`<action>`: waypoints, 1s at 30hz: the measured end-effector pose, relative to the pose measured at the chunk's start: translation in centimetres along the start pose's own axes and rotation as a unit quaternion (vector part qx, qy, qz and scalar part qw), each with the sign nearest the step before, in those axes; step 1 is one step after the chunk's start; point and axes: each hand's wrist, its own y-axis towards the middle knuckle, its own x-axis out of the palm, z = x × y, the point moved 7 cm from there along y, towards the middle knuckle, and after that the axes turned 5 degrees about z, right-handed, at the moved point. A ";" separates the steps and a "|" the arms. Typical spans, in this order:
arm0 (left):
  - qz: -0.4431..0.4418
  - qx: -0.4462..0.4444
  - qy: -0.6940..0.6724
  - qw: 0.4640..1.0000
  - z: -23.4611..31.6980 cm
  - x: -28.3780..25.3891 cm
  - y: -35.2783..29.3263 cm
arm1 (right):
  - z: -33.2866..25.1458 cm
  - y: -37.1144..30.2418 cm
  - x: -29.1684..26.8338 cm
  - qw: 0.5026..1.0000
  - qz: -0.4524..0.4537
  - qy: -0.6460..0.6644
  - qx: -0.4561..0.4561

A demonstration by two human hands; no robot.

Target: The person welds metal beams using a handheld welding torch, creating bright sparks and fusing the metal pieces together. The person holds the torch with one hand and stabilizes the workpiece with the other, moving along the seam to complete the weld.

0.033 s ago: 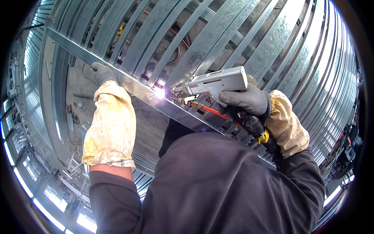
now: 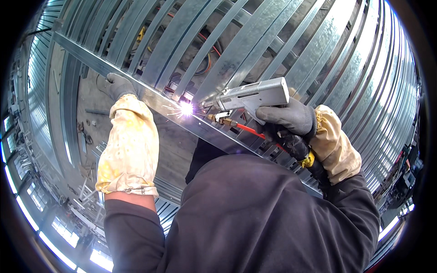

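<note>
Head view: welding gun (image 2: 253, 96) gripped in right hand (image 2: 286, 119) fingers.

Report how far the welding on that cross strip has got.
In hand: the right hand holds the grey welding gun, and its tip throws a bright arc with sparks on the long metal strip. The left hand presses on that strip farther up. Done: finished welds cannot be made out along the strip. Left: the strip crosses many more parallel metal slats on both sides of the arc.
</note>
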 end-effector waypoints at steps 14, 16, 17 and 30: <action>-0.007 -0.015 -0.002 1.000 0.6 0.0 -0.8 | 1.2 0.3 -0.5 1.000 -0.002 0.003 -0.019; -0.009 -0.017 -0.015 1.000 0.1 0.2 -0.3 | 0.9 -0.1 -0.3 1.000 0.005 0.012 -0.007; -0.010 -0.016 -0.024 1.000 -0.3 0.3 0.2 | 0.8 -0.2 -0.2 1.000 0.000 0.010 0.000; -0.011 -0.026 -0.030 0.999 -0.3 0.3 0.2 | 0.9 -0.8 -0.1 0.999 -0.020 0.026 -0.001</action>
